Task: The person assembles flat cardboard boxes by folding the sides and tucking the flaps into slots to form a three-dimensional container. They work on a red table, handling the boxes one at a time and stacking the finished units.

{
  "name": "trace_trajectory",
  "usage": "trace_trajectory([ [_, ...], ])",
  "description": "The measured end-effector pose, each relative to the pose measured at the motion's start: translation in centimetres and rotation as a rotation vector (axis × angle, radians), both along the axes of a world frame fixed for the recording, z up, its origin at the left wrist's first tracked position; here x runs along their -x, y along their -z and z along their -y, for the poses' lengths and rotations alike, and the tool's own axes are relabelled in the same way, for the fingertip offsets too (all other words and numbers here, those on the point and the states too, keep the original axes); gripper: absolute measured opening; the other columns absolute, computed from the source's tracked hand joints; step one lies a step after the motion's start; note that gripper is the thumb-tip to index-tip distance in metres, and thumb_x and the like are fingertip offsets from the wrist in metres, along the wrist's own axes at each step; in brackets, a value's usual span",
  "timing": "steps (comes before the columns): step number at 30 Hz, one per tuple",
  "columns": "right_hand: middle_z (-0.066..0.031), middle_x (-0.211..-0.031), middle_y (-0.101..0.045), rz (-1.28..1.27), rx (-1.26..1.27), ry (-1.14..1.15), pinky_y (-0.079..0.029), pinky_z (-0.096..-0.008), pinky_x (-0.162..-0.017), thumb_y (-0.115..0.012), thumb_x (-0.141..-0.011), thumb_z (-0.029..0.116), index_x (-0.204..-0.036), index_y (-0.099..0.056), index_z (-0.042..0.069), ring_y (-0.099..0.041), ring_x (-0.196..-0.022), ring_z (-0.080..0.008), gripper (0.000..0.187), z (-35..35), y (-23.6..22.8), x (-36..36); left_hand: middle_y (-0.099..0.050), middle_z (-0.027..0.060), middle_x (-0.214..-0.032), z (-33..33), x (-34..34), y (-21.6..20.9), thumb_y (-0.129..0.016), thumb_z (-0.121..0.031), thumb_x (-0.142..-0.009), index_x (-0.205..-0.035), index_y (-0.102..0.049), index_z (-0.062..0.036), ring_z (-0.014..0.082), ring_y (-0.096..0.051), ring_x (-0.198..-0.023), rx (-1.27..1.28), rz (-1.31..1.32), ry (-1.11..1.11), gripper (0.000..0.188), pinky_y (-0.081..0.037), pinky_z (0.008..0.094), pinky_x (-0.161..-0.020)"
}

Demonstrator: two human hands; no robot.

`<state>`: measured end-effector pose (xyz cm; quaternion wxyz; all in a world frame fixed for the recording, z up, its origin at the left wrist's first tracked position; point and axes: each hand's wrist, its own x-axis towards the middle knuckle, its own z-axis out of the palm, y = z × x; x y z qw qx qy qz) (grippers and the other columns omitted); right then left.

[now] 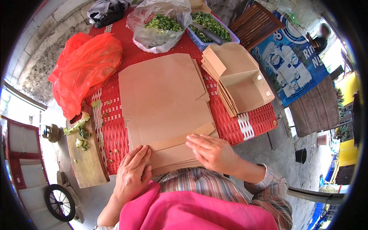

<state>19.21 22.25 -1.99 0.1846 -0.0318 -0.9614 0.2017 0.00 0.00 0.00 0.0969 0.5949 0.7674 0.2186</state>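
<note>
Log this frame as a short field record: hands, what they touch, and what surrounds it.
left hand: flat on the cardboard stack, near edge
right hand: flat on the same stack, pressing a folded flap
beside stack: folded cardboard boxes, right
table: red woven top
left side: red plastic bag, wooden cutting board
far side: chopped greens in clear bag

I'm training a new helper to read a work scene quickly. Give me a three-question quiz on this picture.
1. True or false: both hands lie flat on the stack of flat cardboard blanks.
2. Which lies on the wooden cutting board? A) a knife B) green vegetable scraps C) a folded box
3. Fill in: the knife rests in the ____ tray of chopped greens.

Key:
1. True: left hand and right hand press its near edge.
2. B: vegetable scraps.
3. Blue: blue tray.
</note>
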Motion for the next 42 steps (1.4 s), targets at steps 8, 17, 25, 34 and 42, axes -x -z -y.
trace_trajectory([
  [8,-0.0136,-0.121,-0.067,-0.018,0.052,0.119,-0.053,-0.0385,-0.098,-0.066,-0.086,0.005,-0.115,-0.067,-0.003,-0.065,-0.113,-0.0263,0.031,-1.8,-0.1,-3.1,-0.059,0.0176,-0.13,0.1,0.8,-0.1,-0.065,-0.002,-0.081,-0.124,-0.063,0.0017,0.0359,-0.056,-0.121,-0.035,0.029,0.021,0.043,-0.046,0.0446,-0.103],
  [17,-0.0151,-0.145,-0.052,-0.228,0.307,0.154,-0.04,-0.0445,-0.111,-0.077,-0.083,0.018,-0.146,-0.042,0.003,-0.049,-0.133,-0.0352,0.074,-3.4,-0.2,-4.1,-0.067,0.0091,-0.1,-0.9,2.4,-0.3,-0.077,-0.005,-0.075,-0.087,-0.068,-0.0024,0.0292,-0.063,-0.096,-0.246,0.119,-0.099,0.016,-0.046,0.0433,-0.096],
  [25,-0.0043,-0.137,-0.061,0.028,0.224,-0.033,-0.03,-0.046,-0.117,-0.068,-0.085,0.02,-0.127,-0.065,0.014,-0.051,-0.135,-0.0247,0.043,-3.9,-0.1,-3.8,-0.071,0.0059,-0.11,3.2,1.6,-2.3,-0.084,-0.011,-0.069,-0.1,-0.07,-0.0096,0.0236,-0.067,-0.105,-0.242,0.393,0.227,0.034,-0.044,0.0458,-0.105],
  [34,-0.0101,-0.121,-0.07,-0.027,0.342,-0.044,-0.04,-0.0429,-0.105,-0.066,-0.086,0.017,-0.101,-0.073,0.011,-0.062,-0.123,-0.0259,0.017,-4.1,0.0,-2.4,-0.067,0.0037,-0.127,3.0,3.2,-0.4,-0.084,-0.014,-0.063,-0.125,-0.066,-0.011,0.0246,-0.058,-0.128,0.009,0.258,0.08,0.065,-0.027,0.0506,-0.118],
  [42,-0.0108,-0.12,-0.069,-0.08,0.547,0.407,-0.054,-0.0291,-0.081,-0.084,-0.073,0.006,-0.137,-0.053,0.006,-0.069,-0.099,-0.0174,0.071,-3.9,0.0,0.8,-0.074,0.0099,-0.095,0.4,1.7,2.5,-0.075,-0.004,-0.082,-0.127,-0.055,-0.0059,0.0218,-0.07,-0.094,-0.355,0.705,-0.457,0.049,-0.05,0.0372,-0.094],
])
